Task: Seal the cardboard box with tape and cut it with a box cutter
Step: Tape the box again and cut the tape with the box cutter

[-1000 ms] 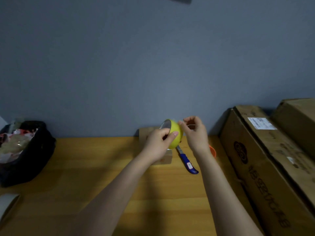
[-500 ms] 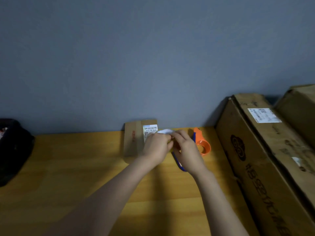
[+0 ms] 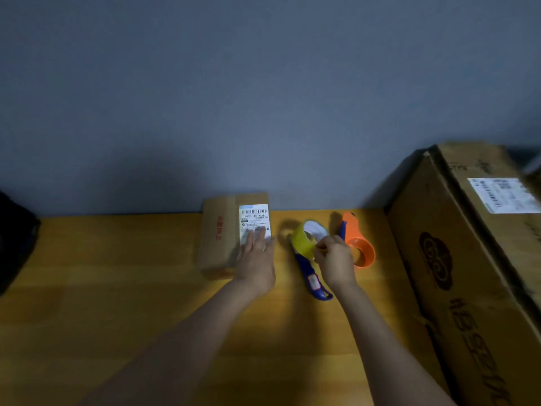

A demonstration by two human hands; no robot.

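A small cardboard box (image 3: 222, 235) with a white barcode label lies flat on the wooden table against the wall. My left hand (image 3: 256, 260) rests flat on its right part, fingers spread over the label. Just right of the box my right hand (image 3: 333, 260) holds a yellow roll of tape (image 3: 304, 238) upright, fingers pinching its edge. A blue box cutter (image 3: 311, 281) lies on the table under and in front of the roll, partly hidden by my right hand.
An orange tape dispenser (image 3: 358, 246) lies right of my right hand. A large cardboard carton (image 3: 468, 273) fills the right side of the wooden table (image 3: 102, 288). A black bag (image 3: 14, 238) sits at the left edge. A grey wall stands behind.
Both hands held the yellow roll together in the air, then came down over the small box. Now my left hand has let go and lies on the box; the right keeps the roll.
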